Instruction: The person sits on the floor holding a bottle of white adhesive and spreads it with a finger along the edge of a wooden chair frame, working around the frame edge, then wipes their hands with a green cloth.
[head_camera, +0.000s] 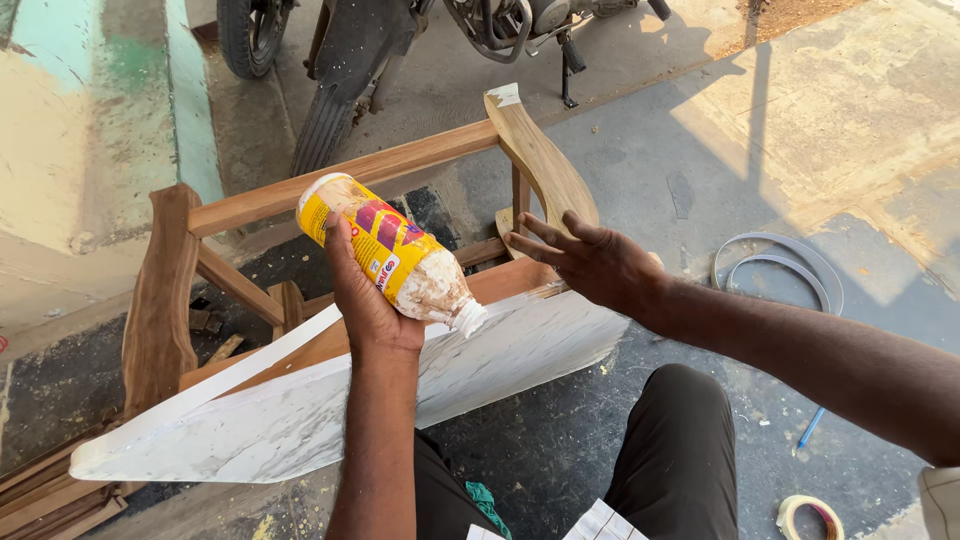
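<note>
So, going left to right: there's a wooden chair frame (170, 290) lying on its side on the concrete floor (700, 180), and a white marble-pattern laminate sheet (330, 400) rests across it, running under both hands. The left hand (365, 300) has its fingers (338, 250) wrapped tight around a yellow glue bottle (385, 250), tipped over so the crusty white nozzle points down and right, hanging just past the heel of that hand and right above the laminate. I can't see any glue actually coming out. The right hand (595, 262) is off to the right of the nozzle with its fingers (530, 235) spread and flat, holding nothing, hovering over the edge of the laminate where it meets the curved chair arm (540, 150); whether the palm touches the sheet I can't tell.

My read is this is the gluing step, with the bottle poised to squeeze and the free hand steadying or smoothing. The next move probably calls for a firm squeeze with the nozzle kept low and a steady bead, and the open hand keeping the sheet from sliding.

Further right on the floor there's a coil of grey edge banding (780, 265), a blue pen (811, 427) and a roll of tape (810, 517). A motorcycle (350, 50) is parked at the top.
</note>
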